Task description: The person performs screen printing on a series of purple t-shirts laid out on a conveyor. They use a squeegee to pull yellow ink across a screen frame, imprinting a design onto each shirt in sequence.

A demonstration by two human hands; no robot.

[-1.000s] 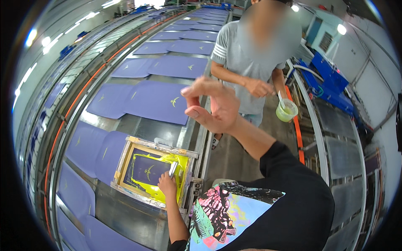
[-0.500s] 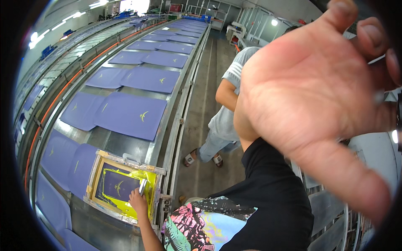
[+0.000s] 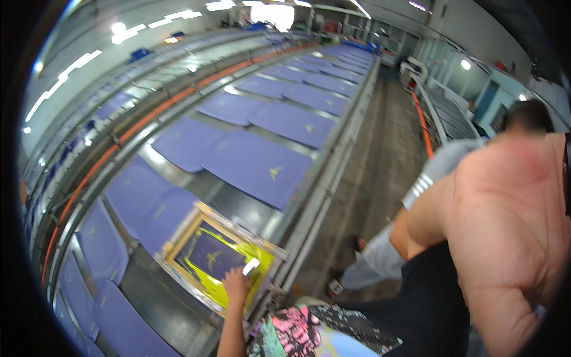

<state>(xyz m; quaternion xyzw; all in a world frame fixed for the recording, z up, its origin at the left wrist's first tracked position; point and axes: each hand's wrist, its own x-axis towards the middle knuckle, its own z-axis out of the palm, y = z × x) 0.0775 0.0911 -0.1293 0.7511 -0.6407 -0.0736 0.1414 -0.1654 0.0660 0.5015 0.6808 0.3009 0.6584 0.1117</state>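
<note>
My left hand (image 3: 236, 287) is closed on a squeegee (image 3: 251, 266), a pale bar at the right side of a screen-printing frame (image 3: 181, 229). Bright yellow-green ink (image 3: 264, 279) lies thickest along the right and near sides of the mesh. A small bird-like mark shows in the dark middle of the mesh. The frame rests on the long printing table (image 3: 238, 205), partly over a purple-blue fabric piece (image 3: 163, 223). My right hand (image 3: 511, 238) is raised very close to the camera at the right, blurred, its fingers hidden or cut off by the edge.
Rows of purple-blue fabric pieces (image 3: 259, 163), several with small yellow-green prints, run up the table. A metal rail (image 3: 333, 178) edges it. Right of it, a person in a grey shirt (image 3: 437, 172) stands in the aisle (image 3: 351, 202). An orange hose (image 3: 113, 152) runs along the left.
The view has swung, so table and frame appear further right and tilted. My right hand has shifted right and down, its fingers no longer showing. My left hand stays on the squeegee.
</note>
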